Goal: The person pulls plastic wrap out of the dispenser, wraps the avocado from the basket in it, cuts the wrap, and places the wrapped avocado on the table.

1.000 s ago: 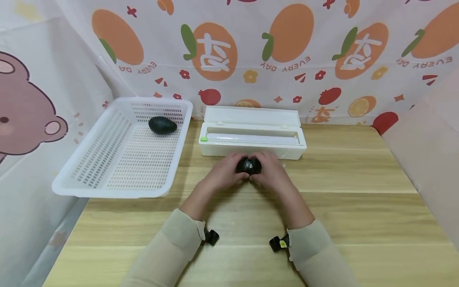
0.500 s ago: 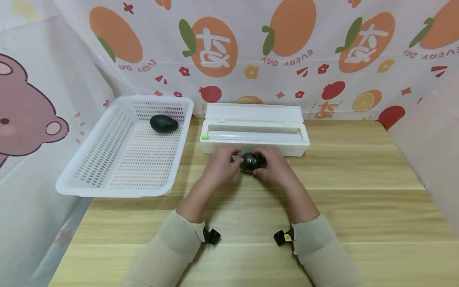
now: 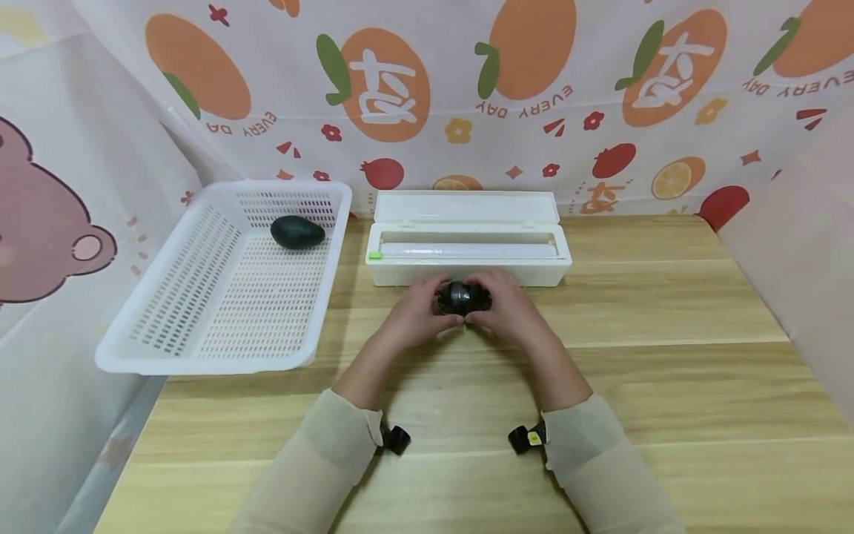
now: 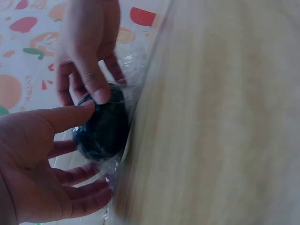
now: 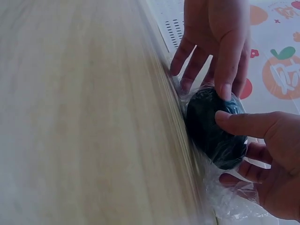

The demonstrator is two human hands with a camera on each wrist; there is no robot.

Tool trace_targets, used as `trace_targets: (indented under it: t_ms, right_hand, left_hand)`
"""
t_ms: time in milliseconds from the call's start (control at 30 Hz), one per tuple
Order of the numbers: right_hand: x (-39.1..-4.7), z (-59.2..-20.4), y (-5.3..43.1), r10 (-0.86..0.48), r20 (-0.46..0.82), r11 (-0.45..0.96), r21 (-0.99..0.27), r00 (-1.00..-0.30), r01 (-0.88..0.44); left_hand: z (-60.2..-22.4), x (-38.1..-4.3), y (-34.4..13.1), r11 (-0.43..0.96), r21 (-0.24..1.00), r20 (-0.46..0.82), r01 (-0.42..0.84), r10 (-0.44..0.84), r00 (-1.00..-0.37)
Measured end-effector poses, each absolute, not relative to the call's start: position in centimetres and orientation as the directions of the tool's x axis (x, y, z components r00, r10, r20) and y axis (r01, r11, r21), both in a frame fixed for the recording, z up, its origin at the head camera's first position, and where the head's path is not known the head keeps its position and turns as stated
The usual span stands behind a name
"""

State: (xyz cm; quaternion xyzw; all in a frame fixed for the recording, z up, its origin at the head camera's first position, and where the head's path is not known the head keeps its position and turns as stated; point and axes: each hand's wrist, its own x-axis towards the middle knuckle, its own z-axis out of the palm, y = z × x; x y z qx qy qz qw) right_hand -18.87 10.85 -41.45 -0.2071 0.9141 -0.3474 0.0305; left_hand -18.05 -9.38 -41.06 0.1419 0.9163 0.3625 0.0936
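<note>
a curtained-off tabletop workspace, with fruit-patterned cloth (image 3: 440,111) behind a wood-grain table (image 3: 694,371)

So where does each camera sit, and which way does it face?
Head: worn there, looking forward and down at the table; left hand, right hand, sleeves show.
Left wrist: worn there, facing the wrapped dark fruit; left hand near, right beyond.
Right wrist: worn there, facing the same fruit; right hand near, left beyond.
Both wrist views share fruit and hands.
</note>
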Motion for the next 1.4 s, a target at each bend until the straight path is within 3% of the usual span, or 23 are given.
trace_targets:
  t_ms: [133,300,500,800,1400]
  right_hand:
    - [-18.7,-40.8,11.6,-0.412,0.048,0.629,-0.707,-0.910,-0.322]
    - [-18.2,-39.2,12.7,-0.276,0.040,0.529,-0.828,-0.960,-0.186]
    - [-18.5,-39.8,12.5,-0.344,-0.085,0.475,-0.875,-0.935,-0.095]
    - [-19.1,-41.8,12.3,-0.388,-0.017,0.548,-0.808,-0.921,-0.216]
    - [-19.2,-42.0,12.0,-0.331,0.011,0.577,-0.789,-0.944,-0.212]
  left_hand:
    - [-41.3,-17.7,-9.1,0.741,0.646,-0.089,0.184,0.312,-0.946]
    - [-41.3,-17.6,-8.9,0.755,0.638,-0.105,0.149,0.277,-0.955]
    - [-41.3,-17.8,-8.9,0.754,0.639,-0.094,0.151,0.272,-0.958]
    - [-41.4,-18.1,-9.1,0.741,0.653,-0.100,0.154,0.286,-0.953]
    - [-41.6,-18.4,-9.8,0.672,0.739,-0.157,0.038,0.227,-0.961]
